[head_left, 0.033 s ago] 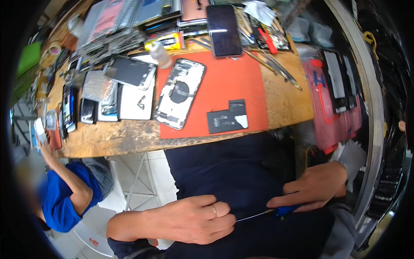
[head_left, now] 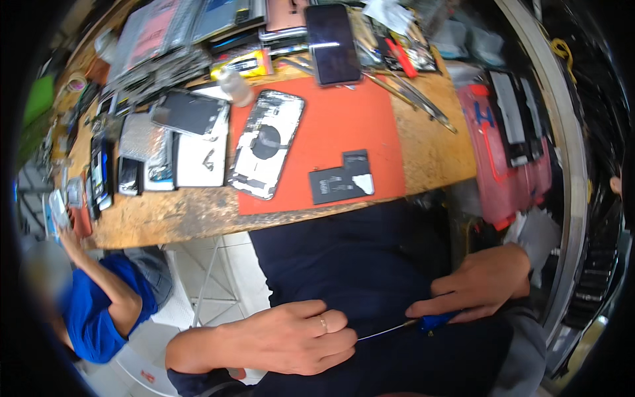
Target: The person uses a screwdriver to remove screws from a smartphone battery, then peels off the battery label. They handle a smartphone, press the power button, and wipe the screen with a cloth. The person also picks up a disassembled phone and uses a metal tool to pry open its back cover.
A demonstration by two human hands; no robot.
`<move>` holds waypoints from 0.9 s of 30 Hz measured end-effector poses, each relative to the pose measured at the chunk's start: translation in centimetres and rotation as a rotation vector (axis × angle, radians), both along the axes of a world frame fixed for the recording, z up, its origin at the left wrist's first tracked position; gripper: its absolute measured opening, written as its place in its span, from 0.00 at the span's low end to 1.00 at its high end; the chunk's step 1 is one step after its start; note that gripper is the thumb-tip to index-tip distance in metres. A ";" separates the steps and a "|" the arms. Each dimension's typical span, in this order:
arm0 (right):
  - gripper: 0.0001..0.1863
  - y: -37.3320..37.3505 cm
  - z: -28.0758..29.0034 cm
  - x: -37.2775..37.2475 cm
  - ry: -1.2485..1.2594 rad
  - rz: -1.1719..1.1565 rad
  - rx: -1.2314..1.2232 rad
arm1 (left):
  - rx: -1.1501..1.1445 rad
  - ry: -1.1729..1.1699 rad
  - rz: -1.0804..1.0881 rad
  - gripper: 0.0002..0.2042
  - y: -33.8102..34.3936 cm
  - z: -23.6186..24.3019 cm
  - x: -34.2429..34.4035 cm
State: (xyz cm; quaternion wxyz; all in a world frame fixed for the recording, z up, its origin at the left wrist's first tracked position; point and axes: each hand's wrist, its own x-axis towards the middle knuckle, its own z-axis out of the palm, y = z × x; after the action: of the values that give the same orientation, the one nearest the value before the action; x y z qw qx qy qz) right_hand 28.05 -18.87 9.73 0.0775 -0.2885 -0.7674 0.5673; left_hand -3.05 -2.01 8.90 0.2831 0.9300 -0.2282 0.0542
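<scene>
Two hands (head_left: pixel 288 337) gripping a slim blue-handled tool (head_left: pixel 435 323), cloudy bottle (head_left: pixel 235 87) with contents unclear, near phone shell (head_left: pixel 268 144)

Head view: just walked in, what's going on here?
A person holds a blue-handled tool above their lap, probably a screwdriver: the right grip is on the handle, and the left grip is curled at the other end of the thin metal shaft, hiding its tip. On the workbench, an opened phone body and a black L-shaped battery lie apart on an orange-red mat, untouched by either hand.
</scene>
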 end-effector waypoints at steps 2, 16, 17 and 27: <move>0.35 -0.4 -0.6 -0.2 0.032 -0.004 -0.033 | -0.072 0.057 -0.030 0.07 -0.2 -0.6 -0.3; 0.35 -4.8 -4.1 6.0 -0.008 -0.549 -0.003 | -0.445 0.220 0.209 0.09 -0.6 -5.7 -2.9; 0.35 -4.8 -4.6 5.4 -0.016 -0.635 -0.046 | -0.305 0.160 0.310 0.09 -0.4 -5.7 -2.1; 0.34 -1.1 -8.4 3.1 0.107 -0.819 -0.427 | -0.095 -0.295 1.060 0.11 -1.7 -10.8 9.9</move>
State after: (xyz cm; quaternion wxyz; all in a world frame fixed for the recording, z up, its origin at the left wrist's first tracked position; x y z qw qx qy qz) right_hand 31.10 -19.99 1.34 0.2736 -0.5476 -0.4514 0.6493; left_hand 6.86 -3.67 -1.86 0.2239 0.8862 0.2366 0.3295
